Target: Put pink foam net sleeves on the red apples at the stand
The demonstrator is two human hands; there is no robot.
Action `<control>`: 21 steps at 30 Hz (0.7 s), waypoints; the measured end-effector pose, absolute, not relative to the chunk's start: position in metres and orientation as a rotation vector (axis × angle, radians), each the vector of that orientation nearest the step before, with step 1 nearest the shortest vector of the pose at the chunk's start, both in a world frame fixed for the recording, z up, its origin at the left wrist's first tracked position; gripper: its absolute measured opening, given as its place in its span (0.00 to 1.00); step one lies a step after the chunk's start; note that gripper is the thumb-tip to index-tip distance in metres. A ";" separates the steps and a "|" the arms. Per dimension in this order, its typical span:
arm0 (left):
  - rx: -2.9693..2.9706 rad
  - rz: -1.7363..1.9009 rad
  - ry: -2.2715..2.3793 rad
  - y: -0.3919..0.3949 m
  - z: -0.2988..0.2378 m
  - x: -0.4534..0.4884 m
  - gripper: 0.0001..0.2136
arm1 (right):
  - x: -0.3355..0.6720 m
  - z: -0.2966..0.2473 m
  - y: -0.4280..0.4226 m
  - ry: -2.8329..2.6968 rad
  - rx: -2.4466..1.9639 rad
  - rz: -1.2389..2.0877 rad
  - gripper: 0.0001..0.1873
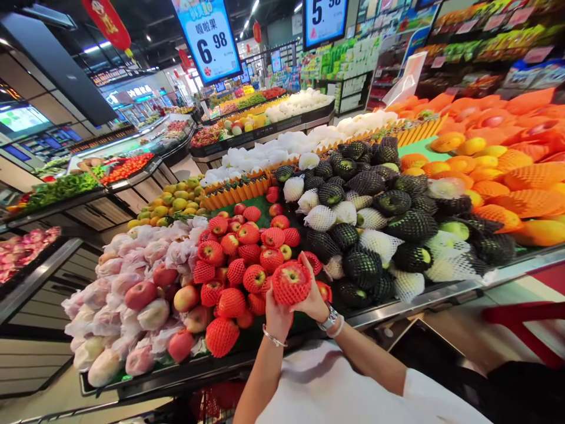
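Both my hands hold one apple in a red foam net, above the front of the fruit display. My left hand cups it from the lower left, with its fingers partly hidden behind the fruit. From the right side my right hand wraps it, one finger pointing up beside the net. The apple's stem end faces up. Just behind and to the left lies a pile of red apples, many in the same red nets.
Paper-wrapped apples fill the left of the stand. Dark-netted fruit lies to the right, with orange-netted mangoes beyond. A metal rail edges the front. Price screens hang overhead.
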State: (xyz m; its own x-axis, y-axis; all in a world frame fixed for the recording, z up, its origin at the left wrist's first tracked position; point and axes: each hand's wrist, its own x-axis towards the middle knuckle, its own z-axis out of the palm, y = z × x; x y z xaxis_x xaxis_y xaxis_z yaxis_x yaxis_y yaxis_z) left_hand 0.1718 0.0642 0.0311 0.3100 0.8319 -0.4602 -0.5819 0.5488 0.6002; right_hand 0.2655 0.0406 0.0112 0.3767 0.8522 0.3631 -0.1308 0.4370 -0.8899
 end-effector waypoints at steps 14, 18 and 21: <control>1.062 1.246 0.716 0.057 0.022 0.166 0.44 | 0.262 0.036 0.023 -0.952 -0.915 0.856 0.55; 1.034 1.120 0.876 0.041 -0.005 0.175 0.44 | 0.249 0.036 0.027 -0.991 -1.025 0.520 0.31; 1.004 1.029 0.997 0.038 -0.018 0.175 0.43 | 0.249 0.033 0.030 -0.980 -1.015 0.441 0.20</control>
